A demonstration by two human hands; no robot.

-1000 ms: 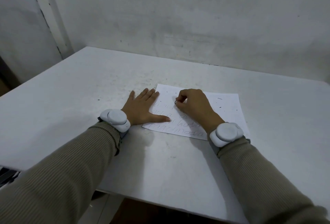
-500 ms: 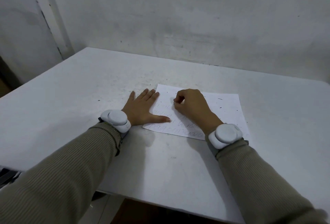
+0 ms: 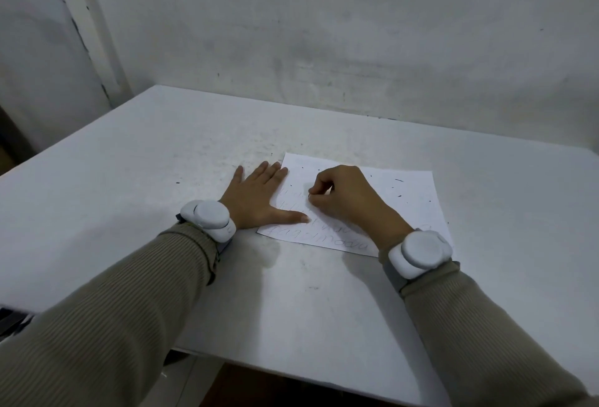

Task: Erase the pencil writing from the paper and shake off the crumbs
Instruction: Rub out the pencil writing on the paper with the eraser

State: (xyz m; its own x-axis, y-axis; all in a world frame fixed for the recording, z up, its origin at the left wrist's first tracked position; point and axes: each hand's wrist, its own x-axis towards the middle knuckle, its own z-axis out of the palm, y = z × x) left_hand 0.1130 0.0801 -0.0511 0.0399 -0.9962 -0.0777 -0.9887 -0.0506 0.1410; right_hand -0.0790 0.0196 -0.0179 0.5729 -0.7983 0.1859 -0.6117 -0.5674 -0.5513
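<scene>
Paper (image 3: 408,202) lies flat on the white worktop (image 3: 155,186) in the head view. Pencil writing (image 3: 327,238) shows along its near left part and dark crumbs (image 3: 399,180) are scattered over the far right. The left hand (image 3: 256,202) presses flat on the sheet's left edge, fingers straight, thumb stretched along a written line. The right hand (image 3: 346,199) sits over the middle rows, its grip pinched together on a small eraser (image 3: 310,194) almost hidden by the fingertips. To rub well, I judge short strokes away from the bracing hand best, pulling the sheet taut rather than buckling it. Light pressure, and moving the left palm nearer for the lowest line, should prevent creasing or tearing.
</scene>
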